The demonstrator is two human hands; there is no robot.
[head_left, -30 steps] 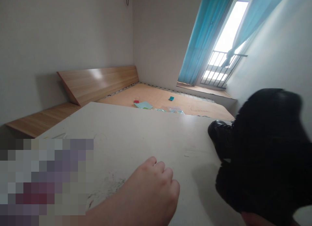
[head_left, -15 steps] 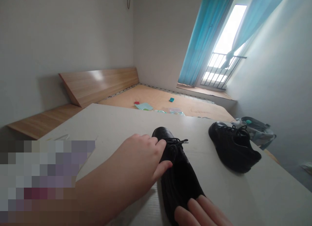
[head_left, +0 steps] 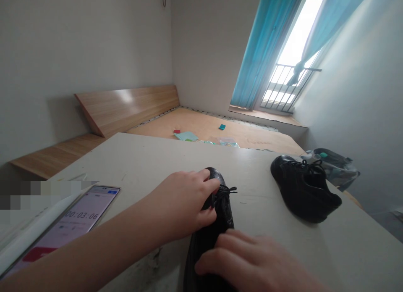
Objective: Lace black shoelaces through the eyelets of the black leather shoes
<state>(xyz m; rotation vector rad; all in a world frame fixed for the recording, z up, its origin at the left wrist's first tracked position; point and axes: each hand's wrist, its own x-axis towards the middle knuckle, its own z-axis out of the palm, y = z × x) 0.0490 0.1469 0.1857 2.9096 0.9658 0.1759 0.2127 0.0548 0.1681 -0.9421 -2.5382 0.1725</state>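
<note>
Over the near part of the black lace-up shoe (head_left: pixel 222 218), the right hand (head_left: pixel 248 258) is laid, its fingers brought across the opening; whether they are closed on the rim cannot be told. Farther along the same shoe, the toe end is clasped by the left hand (head_left: pixel 197 197), its thumb set on the near side of the laces (head_left: pixel 224 192). A small gap is left between the two hands. The lace-up shoe is pointed away from the wearer, at the near middle of the white tabletop (head_left: pixel 252 170); its sole is hidden.

To the left of the lace-up shoe, a phone (head_left: pixel 91 212) is partly covered by the left forearm, and 00:03:06 is shown on its screen. To the right of the lace-up shoe and well apart from it, a second black shoe (head_left: pixel 304 189) is set down on the tabletop, its laces tied.

Beyond the lace-up shoe, past the far edge of the tabletop, a tan bed surface (head_left: pixel 252 138) is seen, on which a pale green piece (head_left: pixel 186 136) and a teal piece (head_left: pixel 222 127) are scattered. Farthest from the lace-up shoe, to its right, a barred window (head_left: pixel 297 44) is framed by blue curtains (head_left: pixel 258 52).
</note>
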